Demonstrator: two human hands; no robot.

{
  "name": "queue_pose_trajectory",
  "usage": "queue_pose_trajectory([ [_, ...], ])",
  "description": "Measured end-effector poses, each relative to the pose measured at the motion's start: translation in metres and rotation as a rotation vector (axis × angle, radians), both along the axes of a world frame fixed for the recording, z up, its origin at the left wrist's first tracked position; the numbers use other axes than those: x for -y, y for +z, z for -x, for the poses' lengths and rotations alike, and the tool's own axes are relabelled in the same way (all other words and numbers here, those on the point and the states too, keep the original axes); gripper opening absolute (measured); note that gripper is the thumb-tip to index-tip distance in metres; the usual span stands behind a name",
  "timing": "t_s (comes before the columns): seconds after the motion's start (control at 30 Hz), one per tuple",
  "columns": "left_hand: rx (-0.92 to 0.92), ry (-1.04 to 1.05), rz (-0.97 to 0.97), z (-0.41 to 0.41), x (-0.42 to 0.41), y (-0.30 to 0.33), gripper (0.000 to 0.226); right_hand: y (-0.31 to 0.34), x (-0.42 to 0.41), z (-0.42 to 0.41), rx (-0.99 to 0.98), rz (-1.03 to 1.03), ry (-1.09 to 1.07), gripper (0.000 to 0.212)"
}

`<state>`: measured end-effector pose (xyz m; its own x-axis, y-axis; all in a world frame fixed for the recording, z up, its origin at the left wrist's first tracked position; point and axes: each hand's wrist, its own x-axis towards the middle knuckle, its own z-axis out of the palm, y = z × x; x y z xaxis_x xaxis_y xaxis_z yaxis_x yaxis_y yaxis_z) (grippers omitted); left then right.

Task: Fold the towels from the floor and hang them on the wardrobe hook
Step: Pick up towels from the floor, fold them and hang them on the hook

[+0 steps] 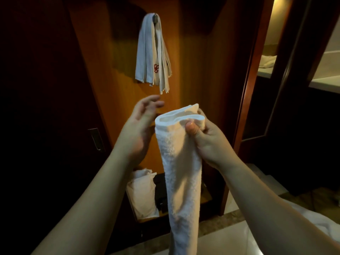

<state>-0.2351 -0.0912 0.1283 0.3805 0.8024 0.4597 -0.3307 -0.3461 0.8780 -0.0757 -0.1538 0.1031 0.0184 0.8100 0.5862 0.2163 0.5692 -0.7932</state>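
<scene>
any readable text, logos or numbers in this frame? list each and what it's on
No readable words or numbers anywhere in the head view.
Red embroidered emblem on the white folded towel hanging from the wardrobe hook: a looped, flower-like motif, not letters.
Long white terry towel pinched in the right hand: plain, no label showing.
White pillow-like bundle low in the wardrobe: no marking visible.

Hanging towels (152, 52) cover the hook (156, 16); open wardrobe back panel (193, 52) beside them
</scene>
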Motion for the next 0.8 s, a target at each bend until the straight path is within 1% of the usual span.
queue_pose_trajectory([
  [0.03,-0.009,-0.002,-0.112,0.009,-0.001,0.000,0.043,-0.001,-0.003,-0.003,-0.006,-0.004,-0.010,0.042],
  [0.07,-0.087,0.022,-0.273,0.018,0.000,0.000,0.042,0.000,-0.006,-0.004,0.002,-0.003,-0.006,0.042],
  [0.13,-0.370,0.088,-0.561,0.030,-0.001,0.006,0.031,0.000,-0.013,-0.010,0.033,0.018,0.010,0.039],
  [0.17,-0.524,0.137,-0.667,0.032,-0.004,0.007,0.026,-0.001,-0.015,-0.012,0.049,0.031,0.020,0.037],
  [0.27,-0.956,0.278,-0.772,0.031,-0.017,0.012,0.018,-0.004,-0.021,-0.018,0.121,0.070,-0.012,0.020],
  [0.33,-1.123,0.288,-0.822,0.028,-0.027,0.018,0.020,-0.005,-0.026,-0.024,0.161,0.122,-0.011,0.017],
  [0.37,-1.173,0.257,-0.832,0.026,-0.032,0.019,0.023,-0.006,-0.030,-0.029,0.175,0.164,0.001,0.015],
  [0.4,-1.215,0.219,-0.832,0.021,-0.034,0.019,0.025,-0.005,-0.033,-0.034,0.240,0.208,-0.004,0.012],
  [0.47,-1.313,0.171,-0.802,0.012,-0.042,0.022,0.026,0.005,-0.044,-0.045,0.499,0.263,-0.056,0.008],
  [0.5,-1.368,0.177,-0.790,0.006,-0.047,0.028,0.024,0.014,-0.051,-0.051,0.621,0.269,-0.094,0.012],
  [0.53,-1.387,0.208,-0.812,0.003,-0.051,0.036,0.022,0.027,-0.056,-0.057,0.690,0.258,-0.132,0.016],
  [0.57,-1.347,0.253,-0.872,0.000,-0.057,0.047,0.021,0.039,-0.059,-0.061,0.697,0.206,-0.175,0.019],
  [0.6,-1.234,0.332,-0.982,-0.003,-0.061,0.057,0.020,0.049,-0.059,-0.061,0.636,0.090,-0.232,0.020],
  [0.67,-0.845,0.540,-1.170,-0.005,-0.063,0.060,0.013,0.046,-0.057,-0.060,0.451,-0.268,-0.360,0.018],
  [0.7,-0.733,0.607,-1.231,-0.005,-0.059,0.047,0.007,0.028,-0.056,-0.058,0.436,-0.368,-0.425,0.018],
  [0.73,-0.786,0.590,-1.282,-0.008,-0.058,0.021,0.004,0.003,-0.057,-0.052,0.500,-0.342,-0.451,0.018],
  [0.77,-1.024,0.444,-1.255,-0.009,-0.057,-0.010,0.010,-0.026,-0.058,-0.045,0.633,-0.157,-0.405,0.020],
  [0.8,-1.398,0.221,-1.086,-0.010,-0.053,-0.040,0.014,-0.057,-0.059,-0.038,0.809,0.125,-0.305,0.021],
])
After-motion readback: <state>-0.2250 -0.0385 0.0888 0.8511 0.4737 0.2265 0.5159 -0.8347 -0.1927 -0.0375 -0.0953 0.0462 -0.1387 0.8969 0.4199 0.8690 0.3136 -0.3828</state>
